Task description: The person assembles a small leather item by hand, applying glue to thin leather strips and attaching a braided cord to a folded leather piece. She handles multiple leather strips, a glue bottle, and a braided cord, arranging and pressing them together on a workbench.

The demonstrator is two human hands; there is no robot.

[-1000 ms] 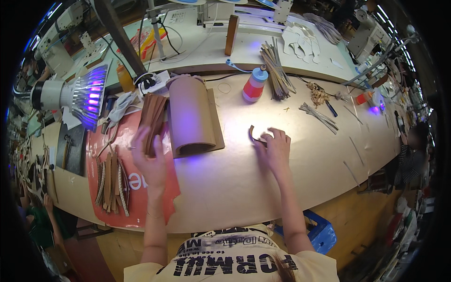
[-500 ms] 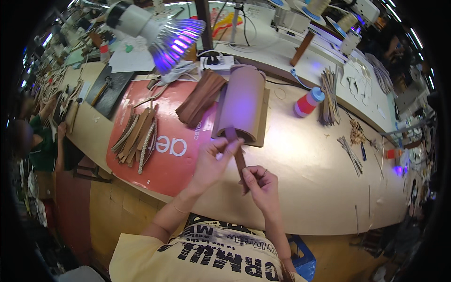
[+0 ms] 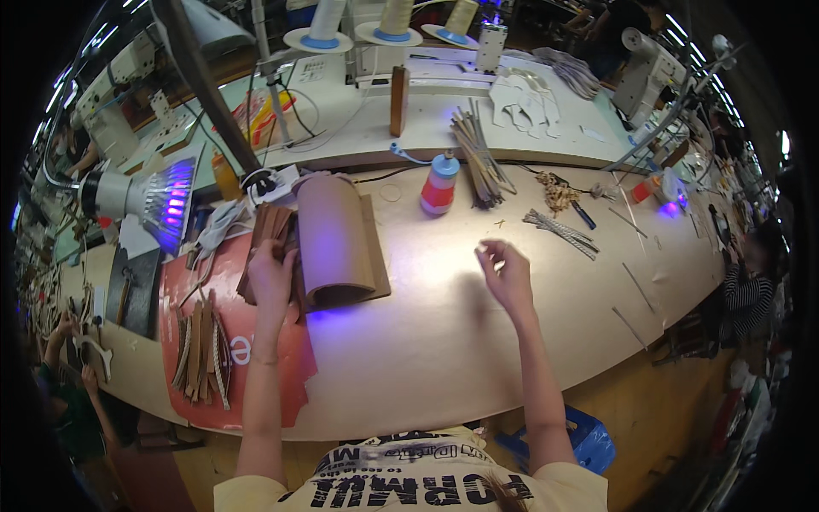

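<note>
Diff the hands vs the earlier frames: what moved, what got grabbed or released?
Half a second ago both hands met on a dark strip. Now the left hand has gone back to the brown strip stack beside the rolled sheet; the right hand hangs empty over bare table. The strip's whereabouts are unclear. Roll and bottle appear unmoved.

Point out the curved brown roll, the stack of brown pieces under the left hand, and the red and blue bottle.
curved brown roll (image 3: 334, 239), head view, on the middle of its arched top.
stack of brown pieces (image 3: 266, 229), head view, on its upper end above the fingers.
red and blue bottle (image 3: 439, 183), head view, on its body.
</note>
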